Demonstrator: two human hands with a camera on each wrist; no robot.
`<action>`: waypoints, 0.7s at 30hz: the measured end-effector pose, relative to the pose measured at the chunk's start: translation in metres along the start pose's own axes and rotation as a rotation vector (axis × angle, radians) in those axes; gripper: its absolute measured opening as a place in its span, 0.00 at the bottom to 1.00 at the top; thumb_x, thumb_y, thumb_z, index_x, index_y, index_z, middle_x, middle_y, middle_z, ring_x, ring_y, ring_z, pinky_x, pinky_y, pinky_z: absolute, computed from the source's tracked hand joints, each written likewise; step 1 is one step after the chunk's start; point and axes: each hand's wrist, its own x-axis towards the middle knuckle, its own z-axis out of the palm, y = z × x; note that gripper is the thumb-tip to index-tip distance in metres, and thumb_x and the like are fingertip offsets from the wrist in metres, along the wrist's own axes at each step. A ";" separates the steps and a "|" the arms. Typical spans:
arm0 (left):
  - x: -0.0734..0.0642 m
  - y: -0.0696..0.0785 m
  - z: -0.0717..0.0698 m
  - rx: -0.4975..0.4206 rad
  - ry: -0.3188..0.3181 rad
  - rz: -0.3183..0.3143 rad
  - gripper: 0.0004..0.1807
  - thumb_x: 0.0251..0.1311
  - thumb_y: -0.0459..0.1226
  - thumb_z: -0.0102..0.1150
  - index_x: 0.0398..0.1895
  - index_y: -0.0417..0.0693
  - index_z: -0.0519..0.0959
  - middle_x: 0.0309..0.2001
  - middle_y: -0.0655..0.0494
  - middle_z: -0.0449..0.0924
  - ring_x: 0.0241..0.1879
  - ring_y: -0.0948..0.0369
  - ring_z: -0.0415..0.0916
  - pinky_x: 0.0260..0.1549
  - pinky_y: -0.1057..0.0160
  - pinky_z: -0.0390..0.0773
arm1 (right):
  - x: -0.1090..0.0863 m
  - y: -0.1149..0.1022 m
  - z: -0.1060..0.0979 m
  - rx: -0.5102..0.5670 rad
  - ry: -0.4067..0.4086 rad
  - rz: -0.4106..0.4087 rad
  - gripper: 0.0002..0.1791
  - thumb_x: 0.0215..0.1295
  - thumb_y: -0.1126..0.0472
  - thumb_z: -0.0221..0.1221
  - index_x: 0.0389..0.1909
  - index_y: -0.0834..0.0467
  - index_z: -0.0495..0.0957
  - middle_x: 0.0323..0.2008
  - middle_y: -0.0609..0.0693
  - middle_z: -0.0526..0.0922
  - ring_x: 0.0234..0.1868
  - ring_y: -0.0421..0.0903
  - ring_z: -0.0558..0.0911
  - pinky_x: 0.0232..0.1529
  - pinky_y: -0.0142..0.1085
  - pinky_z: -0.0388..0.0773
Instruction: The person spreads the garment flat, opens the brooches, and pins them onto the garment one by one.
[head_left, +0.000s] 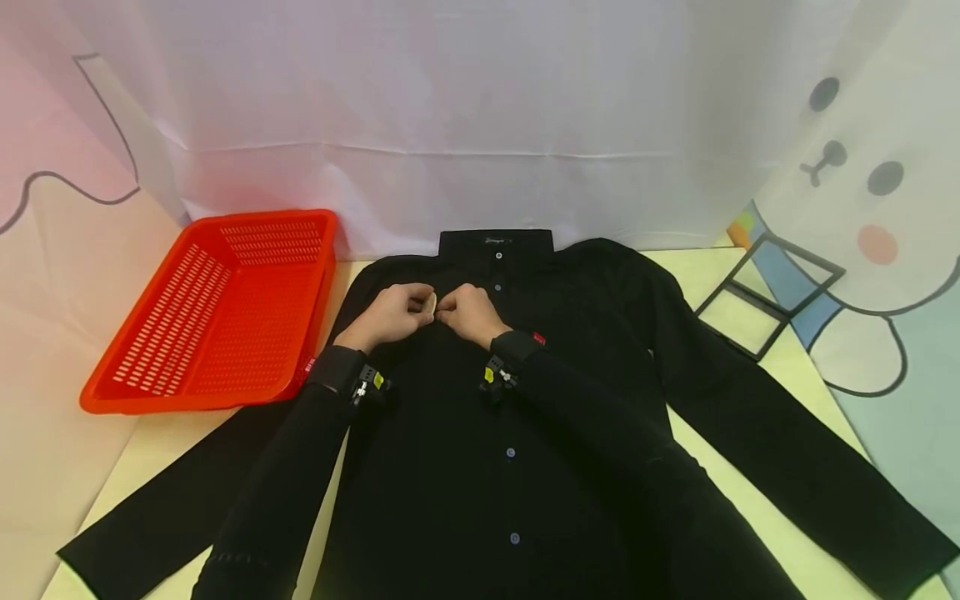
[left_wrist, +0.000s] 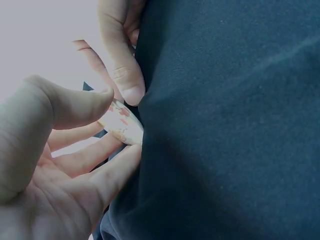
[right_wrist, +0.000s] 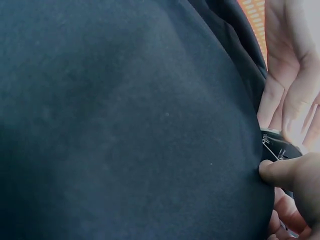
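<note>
A black button-up shirt (head_left: 427, 500) lies front up with its sleeves spread. Over the upper chest, left of the button line, my left hand (head_left: 393, 317) pinches a round pin badge (head_left: 430, 303) on edge between thumb and fingers. Its pale face with a reddish pattern shows in the left wrist view. The right wrist view shows the badge's dark back (right_wrist: 274, 138) with a thin metal pin. Close beside it, my right hand (head_left: 471, 315) pinches the shirt's cloth, thumb tip right at the pin. Part of the pin is hidden by the thumb.
A red plastic basket (head_left: 322, 275) stands at the left, over part of one sleeve. A black double frame (head_left: 780, 312) lies at the right by the other sleeve. A small red tag (head_left: 539, 338) is on the shirt's chest. White cloth hangs behind the table.
</note>
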 end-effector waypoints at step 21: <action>0.004 -0.003 0.003 -0.011 0.003 -0.004 0.28 0.68 0.33 0.63 0.70 0.36 0.72 0.66 0.39 0.77 0.62 0.45 0.80 0.61 0.48 0.79 | -0.002 -0.001 0.000 0.106 0.026 0.041 0.09 0.72 0.63 0.62 0.44 0.58 0.90 0.37 0.52 0.89 0.30 0.43 0.79 0.32 0.30 0.71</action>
